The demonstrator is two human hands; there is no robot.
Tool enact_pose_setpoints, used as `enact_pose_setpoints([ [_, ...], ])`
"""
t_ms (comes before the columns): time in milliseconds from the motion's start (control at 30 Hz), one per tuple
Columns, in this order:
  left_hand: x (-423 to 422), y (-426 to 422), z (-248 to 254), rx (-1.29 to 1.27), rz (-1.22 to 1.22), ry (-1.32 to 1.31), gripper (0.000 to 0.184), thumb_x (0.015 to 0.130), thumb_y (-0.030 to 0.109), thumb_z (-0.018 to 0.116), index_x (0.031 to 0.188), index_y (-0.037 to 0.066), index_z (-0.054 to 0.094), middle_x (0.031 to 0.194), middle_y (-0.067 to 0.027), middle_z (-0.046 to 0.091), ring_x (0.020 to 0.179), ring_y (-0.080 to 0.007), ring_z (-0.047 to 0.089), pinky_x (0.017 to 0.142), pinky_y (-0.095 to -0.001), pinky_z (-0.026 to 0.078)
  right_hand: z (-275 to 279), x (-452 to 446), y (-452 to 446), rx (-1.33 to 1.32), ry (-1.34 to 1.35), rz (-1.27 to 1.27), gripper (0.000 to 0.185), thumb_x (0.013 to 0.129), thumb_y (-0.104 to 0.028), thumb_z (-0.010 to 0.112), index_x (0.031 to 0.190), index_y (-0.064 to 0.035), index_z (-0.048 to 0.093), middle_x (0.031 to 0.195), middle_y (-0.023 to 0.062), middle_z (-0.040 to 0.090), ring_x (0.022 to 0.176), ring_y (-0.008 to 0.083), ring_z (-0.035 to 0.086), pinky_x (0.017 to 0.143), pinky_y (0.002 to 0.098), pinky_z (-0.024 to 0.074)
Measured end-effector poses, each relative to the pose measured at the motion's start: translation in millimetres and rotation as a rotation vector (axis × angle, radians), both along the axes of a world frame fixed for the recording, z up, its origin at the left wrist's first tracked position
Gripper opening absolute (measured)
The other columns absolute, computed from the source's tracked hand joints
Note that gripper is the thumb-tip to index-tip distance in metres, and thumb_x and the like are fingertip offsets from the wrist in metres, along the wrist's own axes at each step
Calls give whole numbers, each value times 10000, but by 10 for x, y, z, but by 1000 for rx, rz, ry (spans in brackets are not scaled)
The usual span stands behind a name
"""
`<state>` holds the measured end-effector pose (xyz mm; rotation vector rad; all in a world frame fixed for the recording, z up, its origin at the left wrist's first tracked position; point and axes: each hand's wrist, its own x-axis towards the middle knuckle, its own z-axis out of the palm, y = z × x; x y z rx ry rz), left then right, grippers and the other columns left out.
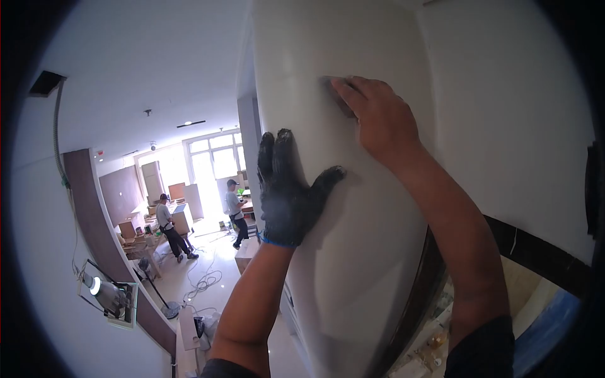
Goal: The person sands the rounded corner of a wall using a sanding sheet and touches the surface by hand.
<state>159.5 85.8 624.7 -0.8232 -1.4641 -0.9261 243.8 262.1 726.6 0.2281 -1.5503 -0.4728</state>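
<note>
My left hand (287, 195), in a black glove with a blue cuff, lies flat against the pale wall panel (359, 233) near its left edge. Its fingers are spread, with the thumb pointing right. Higher up and to the right, my bare right hand (384, 120) grips a dark flat pad (343, 101) that looks like a sanding block. The pad rests against the panel's surface and is slightly blurred. My fingers and palm cover part of it.
A lit work lamp (110, 296) hangs at the left. Two people (169, 227) stand farther back near cluttered work tables. A fan (157, 286) and coiled cable (205, 280) occupy the floor. Dark trim (535, 246) borders an opening at lower right.
</note>
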Motion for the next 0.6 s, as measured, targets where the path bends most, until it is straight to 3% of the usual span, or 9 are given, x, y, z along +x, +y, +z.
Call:
enact_pose_setpoints([
  [167, -58, 19, -14, 5, 14, 40, 1059, 819, 473, 897, 1554, -60, 353, 1583, -330, 369, 1507, -493, 355, 1187, -556, 417, -20, -41, -87, -78, 18, 6, 584, 886, 15, 620, 1445, -154, 640, 1363, 106, 676, 1261, 308, 640, 989, 428, 595],
  [500, -64, 48, -64, 14, 48, 61, 1029, 840, 463, 884, 1553, -56, 354, 1582, -317, 374, 1505, -484, 356, 1199, -547, 409, 23, -2, -78, -42, -3, 15, 558, 890, 1, 613, 1433, -125, 639, 1364, 112, 676, 1232, 316, 656, 976, 436, 599],
  [600, -20, 47, -45, 65, -43, -4, 1014, 809, 503, 897, 1531, -42, 438, 1583, -326, 385, 1511, -490, 357, 1196, -554, 402, 32, -10, -103, -41, -6, 1, 552, 902, -3, 607, 1438, -129, 638, 1368, 111, 675, 1235, 315, 655, 980, 435, 596],
])
